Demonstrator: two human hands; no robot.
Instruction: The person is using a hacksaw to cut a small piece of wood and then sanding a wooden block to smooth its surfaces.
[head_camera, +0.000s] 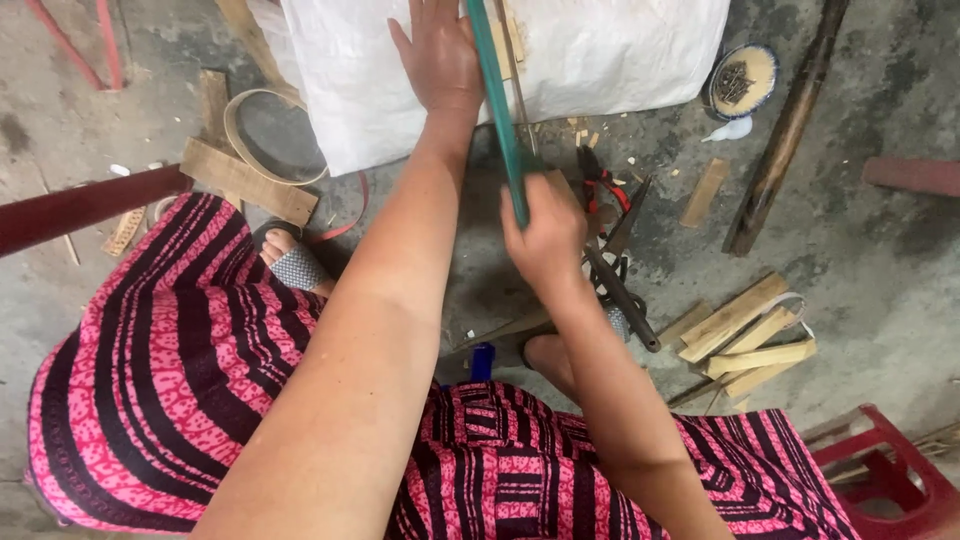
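From the head view I log two hands at work. My right hand (545, 235) has its fingers clenched around the lower end of a green strip (497, 105), a long, narrow, smooth band that runs up and slightly left out of the top of the picture. My left hand (438, 55) lies flat, fingers spread a little and gripping nothing, palm down on a white woven sack (620, 50) whose surface is coarse and creased. The green strip passes just beside this hand on its right side and crosses the sack.

The concrete floor (880, 230) is grey, rough and littered with pale chips. On it I count:
- one stack of split bamboo slats (750, 340), flat and yellowish, roughly six pieces, right of the right forearm;
- one round shallow dish (742, 80) holding small dark items, too small to identify;
- one long dark pole (785, 130), lying at an angle;
- one pair of red-handled pliers (600, 185), just beyond the right hand;
- one curved thin hoop strip (270, 135) beside the sack.

A pink-and-black patterned skirt (170, 370) covers both knees.
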